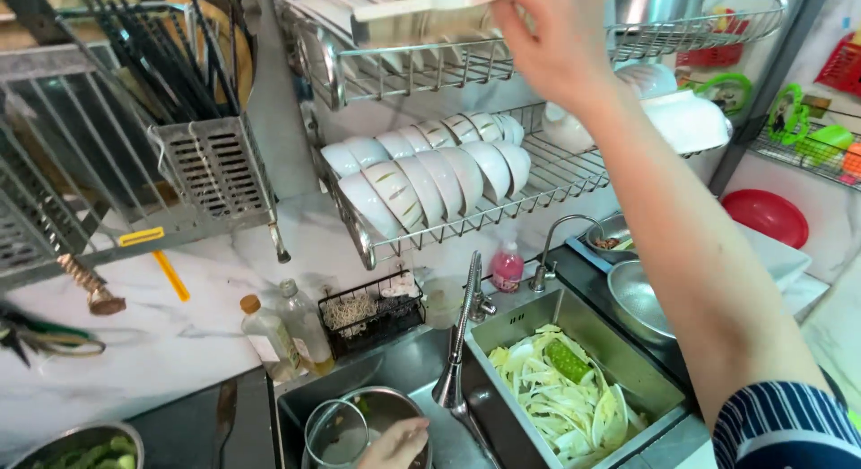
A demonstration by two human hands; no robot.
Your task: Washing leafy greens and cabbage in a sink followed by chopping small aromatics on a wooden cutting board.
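The right hand point(547, 34) is raised to the upper tier of the wire dish rack point(538, 61). Its thumb and fingers point(507, 25) are pinched on one end of a white rectangular dish point(421, 19), which lies across the row of white plates point(359, 7) standing in that tier. Directly below the fingers, the lower tier holds two rows of white bowls point(430, 169) set on edge, with larger white bowls point(686, 119) beside the forearm.

The left hand point(395, 444) is at the bottom edge of the view, well apart from the right hand. It rests against the rim of a metal pot point(381, 406) in the sink point(404, 361), just beside a glass lid point(336, 433). The fingers are mostly cut off, so whether they grip the rim cannot be told. To the right of this hand, past the faucet point(462, 334), a steel basin point(619, 357) contains sliced pale vegetables point(556, 393).
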